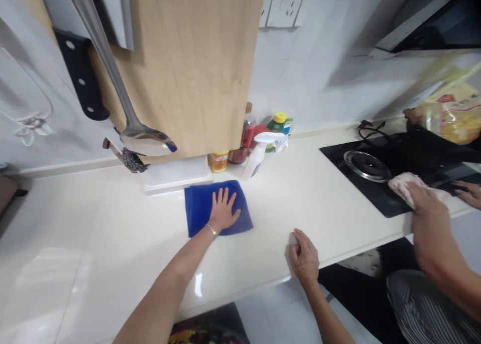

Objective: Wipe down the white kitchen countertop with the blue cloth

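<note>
My left hand (224,212) lies flat with spread fingers on a blue cloth (198,204), pressing it against the white countertop (135,229). A bracelet circles that wrist. Near the counter's front edge, to the right of the cloth, rests my right hand (305,256). Its fingers are curled in and nothing shows in them. Just behind the cloth stand a white spray bottle (257,158) and an orange-labelled container (218,161). A low white tray (176,176) also sits there, beneath the wooden board.
At right, another person's hand (421,196) presses a pale cloth (403,185) on the black cooktop (345,174). A turner (128,103) and a black-handled knife (80,76) hang before the wooden board (191,68). A yellow bag (454,116) stands at the back right.
</note>
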The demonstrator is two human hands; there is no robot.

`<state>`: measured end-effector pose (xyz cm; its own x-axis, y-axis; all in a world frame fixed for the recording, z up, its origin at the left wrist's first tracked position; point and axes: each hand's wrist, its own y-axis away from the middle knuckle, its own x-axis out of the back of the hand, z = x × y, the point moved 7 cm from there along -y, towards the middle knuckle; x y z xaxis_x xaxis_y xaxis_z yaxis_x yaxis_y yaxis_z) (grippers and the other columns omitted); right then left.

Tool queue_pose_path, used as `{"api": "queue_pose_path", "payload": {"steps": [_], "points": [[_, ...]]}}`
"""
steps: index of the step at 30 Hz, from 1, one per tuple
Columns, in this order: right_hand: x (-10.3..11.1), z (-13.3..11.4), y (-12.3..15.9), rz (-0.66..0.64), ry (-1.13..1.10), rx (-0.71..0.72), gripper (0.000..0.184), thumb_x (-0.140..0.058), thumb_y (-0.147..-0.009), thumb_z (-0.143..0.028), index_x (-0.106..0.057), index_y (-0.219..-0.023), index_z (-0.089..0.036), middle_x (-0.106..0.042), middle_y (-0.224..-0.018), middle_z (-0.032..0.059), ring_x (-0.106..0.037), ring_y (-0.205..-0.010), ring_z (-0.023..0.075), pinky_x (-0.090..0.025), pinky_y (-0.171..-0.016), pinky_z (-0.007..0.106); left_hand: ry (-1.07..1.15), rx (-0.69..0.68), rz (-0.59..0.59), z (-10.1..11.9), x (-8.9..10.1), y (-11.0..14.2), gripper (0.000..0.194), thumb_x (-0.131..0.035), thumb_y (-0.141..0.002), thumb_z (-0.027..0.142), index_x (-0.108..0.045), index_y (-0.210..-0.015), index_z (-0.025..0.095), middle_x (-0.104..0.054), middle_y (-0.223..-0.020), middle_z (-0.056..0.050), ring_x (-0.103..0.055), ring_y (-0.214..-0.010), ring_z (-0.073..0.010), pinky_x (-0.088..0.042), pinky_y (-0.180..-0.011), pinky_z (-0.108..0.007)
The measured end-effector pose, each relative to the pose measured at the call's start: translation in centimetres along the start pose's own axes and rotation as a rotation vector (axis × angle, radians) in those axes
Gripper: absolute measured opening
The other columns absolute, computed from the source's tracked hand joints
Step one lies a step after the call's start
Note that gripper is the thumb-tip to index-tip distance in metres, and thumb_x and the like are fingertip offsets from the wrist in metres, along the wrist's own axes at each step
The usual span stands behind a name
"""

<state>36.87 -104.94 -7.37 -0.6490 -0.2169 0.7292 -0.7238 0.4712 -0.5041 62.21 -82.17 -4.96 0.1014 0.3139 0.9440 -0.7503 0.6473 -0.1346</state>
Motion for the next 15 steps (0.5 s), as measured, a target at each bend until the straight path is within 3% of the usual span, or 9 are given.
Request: {"api": "queue_pose_path", "payload": {"steps": [3, 6, 9, 15], "points": [[0.2, 0.0, -0.1, -0.015, 0.005, -0.011, 0.037, -0.043, -0.089, -0.021, -0.062, -0.121, -0.018, -0.064, -0.131, 0.0125, -0.059, -0.122, 0.0253, -0.05, -0.107, 0.049, 0.023, -0.005, -0.031, 2.6, -1.1, -2.3, 0.074, -0.046, -0.093, 0.056, -0.036, -0.157, 0.02, -0.02, -0.168, -0.013, -0.007, -0.155, -0.039, -0.001, -0.123, -0.064], [0.5, -0.2, -0.2, -0.03, 0.021, -0.042, 0.038, -0.044, -0.089, -0.02, -0.061, -0.123, -0.018, -0.062, -0.134, 0.0123, -0.057, -0.125, 0.0259, -0.048, -0.108, 0.051, 0.03, -0.011, -0.053, 3.6, -1.4, -2.4, 0.074, -0.045, -0.094, 0.056, -0.035, -0.157, 0.019, -0.018, -0.169, -0.013, -0.006, -0.155, -0.0383, 0.001, -0.123, -0.063], [0.6, -0.2, -0.3, -0.041, 0.01, -0.065, 0.039, -0.043, -0.088, -0.018, -0.06, -0.124, -0.017, -0.061, -0.135, 0.0125, -0.056, -0.126, 0.0262, -0.046, -0.11, 0.051, 0.03, -0.063, -0.088, 4.7, -1.6, -0.2, 0.073, -0.044, -0.095, 0.055, -0.035, -0.157, 0.019, -0.016, -0.169, -0.012, -0.005, -0.156, -0.0366, 0.002, -0.124, -0.06], [0.8, -0.5, -0.3, -0.058, -0.003, -0.077, 0.04, -0.044, -0.086, -0.017, -0.06, -0.123, -0.017, -0.061, -0.135, 0.0129, -0.054, -0.127, 0.0277, -0.044, -0.11, 0.052, 0.041, -0.105, -0.115, 8.3, -1.5, 7.1, 0.072, -0.045, -0.095, 0.056, -0.034, -0.157, 0.021, -0.015, -0.169, -0.012, -0.003, -0.156, -0.0347, 0.001, -0.125, -0.058]]}}
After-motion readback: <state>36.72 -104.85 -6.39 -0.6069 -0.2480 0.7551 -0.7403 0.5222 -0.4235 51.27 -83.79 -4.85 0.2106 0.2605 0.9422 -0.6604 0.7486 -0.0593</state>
